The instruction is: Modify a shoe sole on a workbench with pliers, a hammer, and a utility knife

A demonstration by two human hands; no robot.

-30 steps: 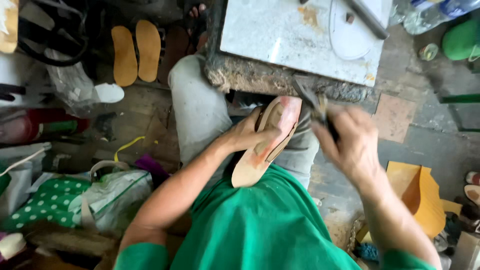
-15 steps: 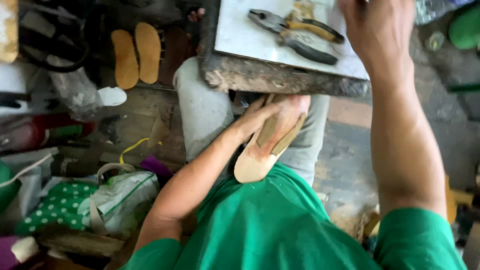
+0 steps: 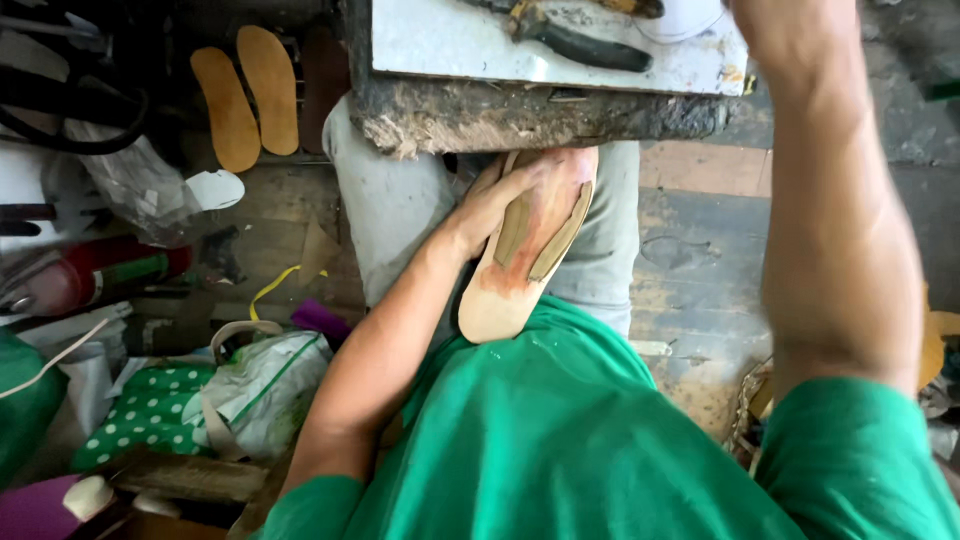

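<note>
Sole piece [image 3: 520,255], tan and foot-shaped, lies across the person's lap, just under the front edge of the worktop [image 3: 540,115]. The left hand [image 3: 500,200] has closed round its upper end, fingers curled over the far edge and the palm against its side, so only that end is gripped; the rounded heel end rests free against the green shirt [image 3: 560,440]. Its face looks like stiff leather or board, matt and pale, with a reddish-brown stain through the middle and two narrow olive strips laid lengthwise on it.

With one end held, I would judge it could pivot or slide off the knee if the grip loosens, and if the stain is wet glue it might smear onto the shirt or the grey trousers [image 3: 400,210]. The strips could lift or shift if they are not yet stuck down.

Above the left hand, the worktop is a pale, scuffed slab on a rough, crumbly dark block. Pliers [image 3: 570,35] with dark handles lie on it near the edge, and a knock could send them down onto the lap. The right arm reaches up past the frame; the right hand itself is out of sight, so I cannot tell what it holds.

Off beyond the left hand, two yellow-brown insoles [image 3: 245,90] lie flat on the floor [image 3: 690,270], and a green dotted bag [image 3: 150,415] sits lower down among clutter.
</note>
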